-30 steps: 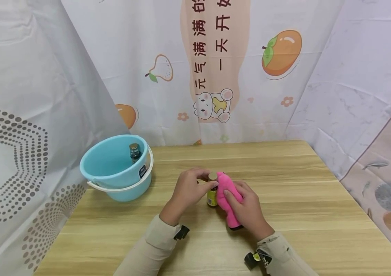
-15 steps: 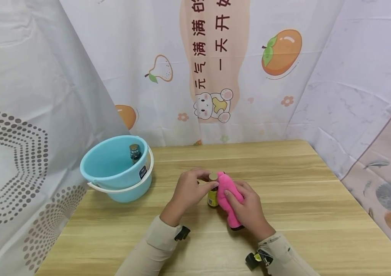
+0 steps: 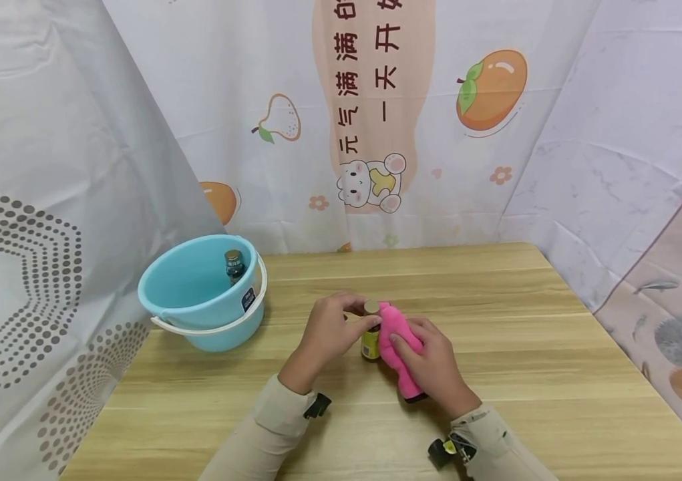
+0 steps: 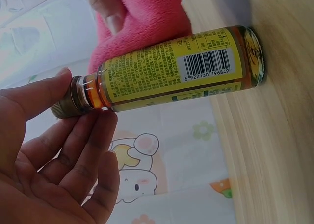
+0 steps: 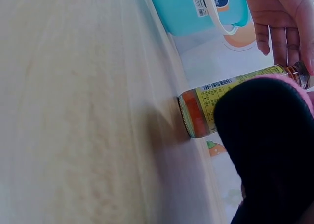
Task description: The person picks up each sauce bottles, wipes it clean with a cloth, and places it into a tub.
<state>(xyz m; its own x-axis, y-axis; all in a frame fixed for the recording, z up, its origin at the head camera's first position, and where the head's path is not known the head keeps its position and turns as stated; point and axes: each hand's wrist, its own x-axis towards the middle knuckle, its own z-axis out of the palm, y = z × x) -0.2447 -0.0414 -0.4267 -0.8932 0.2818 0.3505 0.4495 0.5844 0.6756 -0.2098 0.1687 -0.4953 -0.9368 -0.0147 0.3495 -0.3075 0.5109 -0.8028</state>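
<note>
A small glass bottle with a yellow label, barcode and gold cap stands upright on the table. My left hand pinches it by the cap and neck, thumb on one side and fingertips on the other. My right hand holds a pink plush thing with a black end, its exact kind unclear. In the left wrist view, the plush lies against the bottle's side. From the right wrist, the black part hides some of the bottle and most of the right hand.
A light blue bucket with a white handle stands at the left of the wooden table. Inside it, another bottle with a brown-gold cap leans near the rim. Printed curtains hang behind the table and along its sides.
Both hands keep their holds on the bottle and the plush thing. The plush thing's lower end shifts very slightly; the bucket stays where it was.
</note>
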